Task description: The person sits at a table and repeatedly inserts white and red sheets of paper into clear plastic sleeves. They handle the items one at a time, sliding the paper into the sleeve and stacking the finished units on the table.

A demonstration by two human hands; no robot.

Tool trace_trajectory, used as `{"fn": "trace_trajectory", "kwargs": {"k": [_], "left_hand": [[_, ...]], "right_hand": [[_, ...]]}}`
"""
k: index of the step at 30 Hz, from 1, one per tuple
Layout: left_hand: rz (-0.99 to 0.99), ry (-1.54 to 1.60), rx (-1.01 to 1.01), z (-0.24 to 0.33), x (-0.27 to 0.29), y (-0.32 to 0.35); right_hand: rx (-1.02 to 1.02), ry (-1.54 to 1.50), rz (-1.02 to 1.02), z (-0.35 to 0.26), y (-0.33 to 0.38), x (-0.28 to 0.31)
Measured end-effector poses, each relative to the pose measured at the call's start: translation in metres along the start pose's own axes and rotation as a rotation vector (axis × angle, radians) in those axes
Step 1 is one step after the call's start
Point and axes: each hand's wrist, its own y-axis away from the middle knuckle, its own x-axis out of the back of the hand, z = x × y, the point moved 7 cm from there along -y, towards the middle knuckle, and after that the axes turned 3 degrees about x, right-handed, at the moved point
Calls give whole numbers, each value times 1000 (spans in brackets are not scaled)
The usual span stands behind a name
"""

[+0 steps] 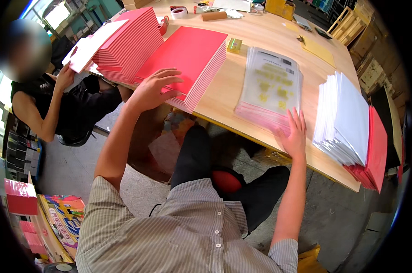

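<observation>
My left hand (158, 89) lies over the near corner of a thick stack of red booklets or folders (188, 48), its fingers stretched out and its thumb apart. White and red layers show along the stack's side. My right hand (293, 136) rests with spread fingers on the near right corner of a pile of clear plastic bags (274, 75). Those bags carry yellow print and dark label patches, and their near ends look pinkish. Neither hand has hold of anything that I can see.
A taller red stack (133, 41) stands at the left, where a seated person's hand (65, 77) holds a white sheet (99, 41). White packets (347, 118) lean beside red folders (378, 148) at the table's right edge. Tape (179, 12) and a small yellow box (234, 45) lie farther back.
</observation>
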Motion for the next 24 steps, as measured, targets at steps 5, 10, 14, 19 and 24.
{"fn": "trace_trajectory", "kwargs": {"k": [5,10,14,19,24], "left_hand": [[-77,-36,-8,-11,-11,-4],[-111,-91,-28,-7,-8,-15],[-142,-98,-42,-8,-6,-20],[-148,-33,-17,-8,-5,-19],[-62,-111,-140,-7,-6,-14]], "right_hand": [[0,8,-3,-1,2,5],[-6,-17,-6,4,2,4],[-12,-38,-13,4,1,3],[-6,-45,-9,5,3,1],[-5,-39,-14,3,-1,1]]}}
